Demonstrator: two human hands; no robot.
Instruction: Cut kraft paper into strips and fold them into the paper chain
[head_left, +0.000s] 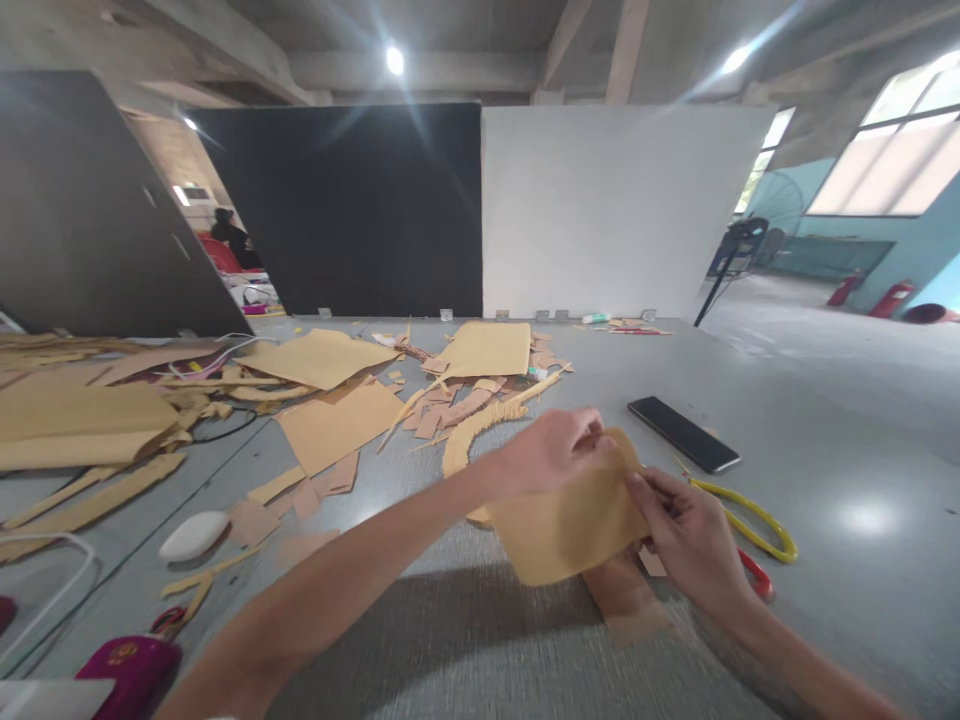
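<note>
A tan cardboard piece (564, 525) is held just above the grey table (465, 630). My left hand (553, 450) is closed on its upper edge. My right hand (686, 535) pinches its right edge with thumb and fingers. A curved, ribbed cardboard strip (474, 428) lies behind my left hand. A brown cardboard scrap (626, 600) lies flat under the held piece.
A black phone (682, 433) lies to the right. Yellow and red handles, likely scissors (757, 530), lie by my right hand. Cardboard sheets (330, 420) and offcuts cover the left and back. A white oval object (193, 536) and a magenta object (131, 670) lie at the near left.
</note>
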